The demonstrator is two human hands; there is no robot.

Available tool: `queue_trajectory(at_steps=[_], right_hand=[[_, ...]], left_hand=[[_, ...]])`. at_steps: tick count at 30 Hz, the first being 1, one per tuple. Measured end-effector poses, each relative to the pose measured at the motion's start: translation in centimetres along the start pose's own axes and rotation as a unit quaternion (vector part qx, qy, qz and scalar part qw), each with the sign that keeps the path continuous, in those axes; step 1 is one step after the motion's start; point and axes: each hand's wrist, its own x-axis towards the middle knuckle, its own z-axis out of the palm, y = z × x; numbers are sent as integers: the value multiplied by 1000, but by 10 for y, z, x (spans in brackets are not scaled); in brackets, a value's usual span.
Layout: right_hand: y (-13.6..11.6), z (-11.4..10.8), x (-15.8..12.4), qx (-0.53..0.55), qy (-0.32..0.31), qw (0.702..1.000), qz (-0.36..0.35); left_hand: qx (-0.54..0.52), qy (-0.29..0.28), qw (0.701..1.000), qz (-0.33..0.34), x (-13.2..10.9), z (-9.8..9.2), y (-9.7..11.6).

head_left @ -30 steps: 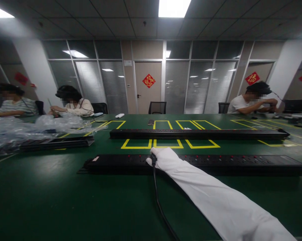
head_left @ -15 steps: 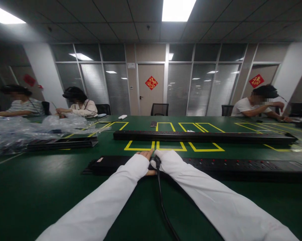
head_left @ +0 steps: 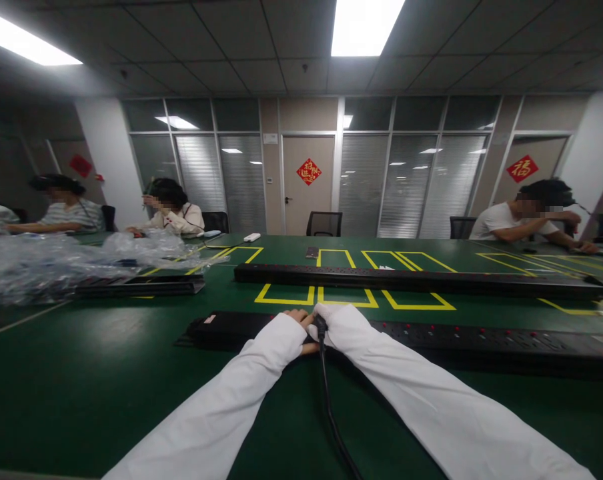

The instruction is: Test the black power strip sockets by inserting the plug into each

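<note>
A long black power strip [head_left: 456, 340] with red switches lies across the green table [head_left: 106, 373] in front of me. My left hand [head_left: 301, 328], mostly covered by a white sleeve, rests on the strip with fingers over its top and thumb at its near side. My right hand [head_left: 334, 320], hidden under its sleeve, is closed around a black plug [head_left: 321, 325] pressed into the strip right beside the left hand. The plug's black cable [head_left: 334, 427] runs down toward me between my arms.
A second long power strip [head_left: 421, 281] lies farther back over yellow floor-tape markings [head_left: 331, 299]. A shorter strip [head_left: 136, 287] and a heap of clear plastic wrapping [head_left: 46, 263] sit at the left. Other people sit at the far side, left [head_left: 174, 217] and right [head_left: 521, 223].
My left arm has come in from below and its hand has settled on the strip next to the right hand. The right hand stays on the plug. The view has tilted up slightly.
</note>
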Motion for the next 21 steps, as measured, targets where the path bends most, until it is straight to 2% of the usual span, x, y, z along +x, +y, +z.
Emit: queue_trajectory(at_steps=[9,14,21], right_hand=[[3,5,2,0,12,1000,0],[5,10,2,-19,20,1000,4],[2,3,0,-7,32,999,-14]], left_hand=[[13,27,1000,1,-7,-10,8],[20,22,1000,0,-7,-12,9],[24,24,999,2,-8,-11,9]])
